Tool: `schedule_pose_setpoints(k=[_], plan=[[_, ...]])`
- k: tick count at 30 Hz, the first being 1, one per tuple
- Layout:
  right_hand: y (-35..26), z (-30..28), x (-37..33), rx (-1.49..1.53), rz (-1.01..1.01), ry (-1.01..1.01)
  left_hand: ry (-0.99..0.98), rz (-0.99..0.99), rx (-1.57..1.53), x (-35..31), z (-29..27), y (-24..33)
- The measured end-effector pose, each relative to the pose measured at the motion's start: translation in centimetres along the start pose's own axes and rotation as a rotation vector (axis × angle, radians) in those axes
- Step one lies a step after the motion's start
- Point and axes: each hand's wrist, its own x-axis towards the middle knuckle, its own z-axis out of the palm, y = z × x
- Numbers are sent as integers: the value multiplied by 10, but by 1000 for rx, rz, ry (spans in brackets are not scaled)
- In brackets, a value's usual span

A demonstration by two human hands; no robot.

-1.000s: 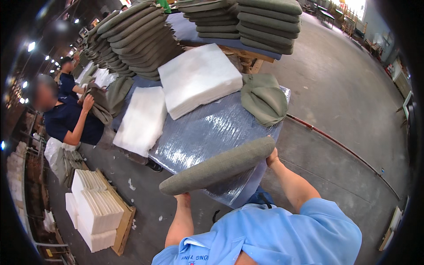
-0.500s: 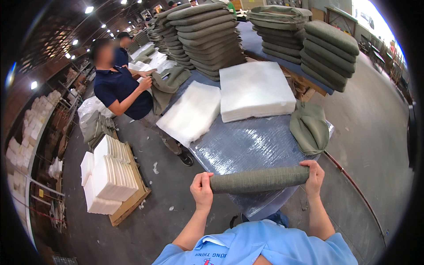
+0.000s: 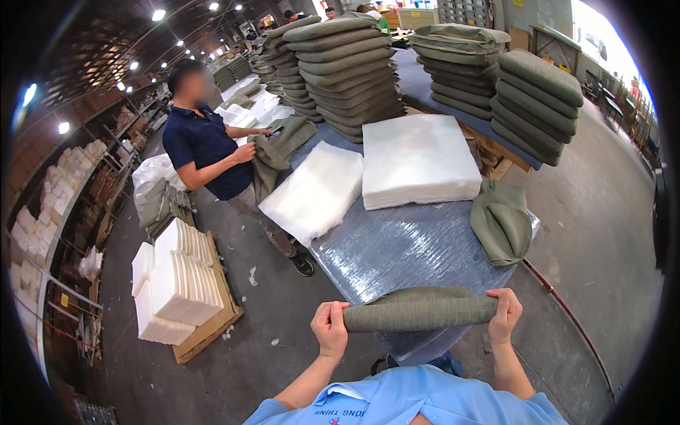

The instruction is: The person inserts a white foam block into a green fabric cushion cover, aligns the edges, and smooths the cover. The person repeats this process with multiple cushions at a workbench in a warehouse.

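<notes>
Green cushion cover [image 3: 421, 312] now nearer, level

Pretty well lit where I'm standing. Rows of ceiling lamps [image 3: 157, 14] run off far left of the bench [image 3: 397, 248], and blown-out daylight pours in far right of it. The plastic wrap on the bench throws a soft sheen. Fisheye bends everything past the bench, with a black rim all round. My hands look sharp, with no real blur.

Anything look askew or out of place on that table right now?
One white foam pad lies skewed, its corner overhanging the table edge. Some white scraps litter the floor. Both hands hold the olive cushion level.
</notes>
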Motion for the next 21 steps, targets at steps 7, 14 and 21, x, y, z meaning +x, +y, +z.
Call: schedule_pose_setpoints(k=[7, 14, 21], plan=[[0, 1, -1, 0, 13, -4, 4, 24, 10, 0, -1, -4], [3, 2, -5, 17, 33, 46, -14, 93, 49, -5, -3, -3], [2, -19, -37, 87, 167, 37, -167, -124, -61, -31, -30, -4]])
